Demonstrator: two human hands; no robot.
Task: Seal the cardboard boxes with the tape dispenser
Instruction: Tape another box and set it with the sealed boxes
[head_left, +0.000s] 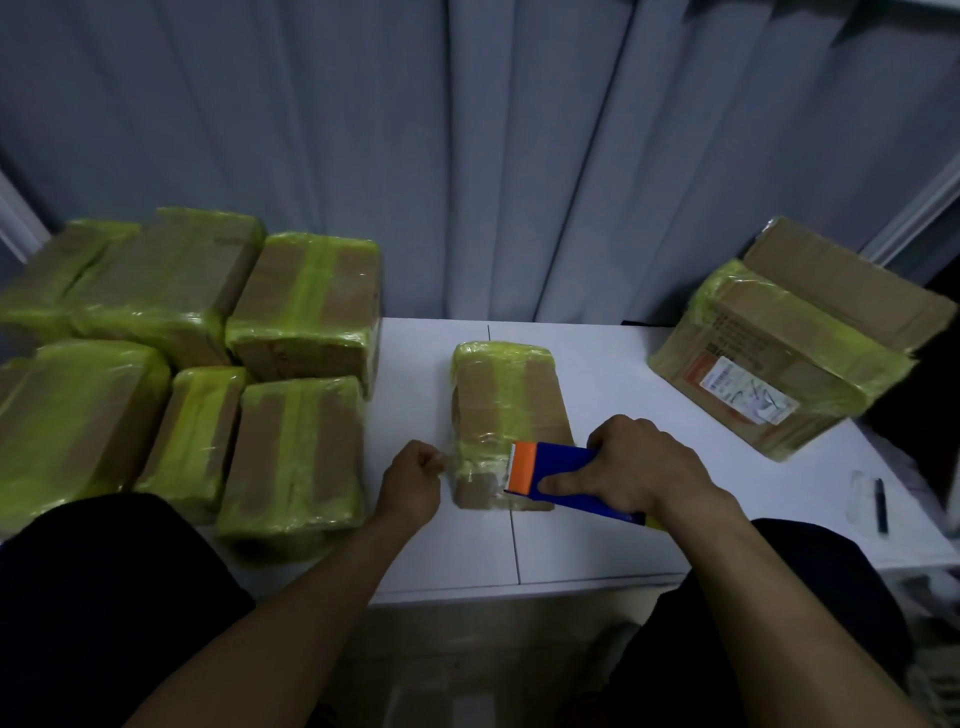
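A small cardboard box (506, 400) wrapped in yellow-green tape lies in the middle of the white table (597, 540). My right hand (641, 465) grips a blue tape dispenser (558, 478) with an orange head, pressed against the box's near end. A clear strip of tape runs across that end. My left hand (410, 480) sits just left of the box with its fingers curled and pinches the tape's end at the box's near left corner.
Several taped boxes (182, 353) are stacked on the left of the table. A larger box (784, 353) with a shipping label and a raised flap sits at the far right. A dark pen (880, 504) lies near the right edge. Curtains hang behind.
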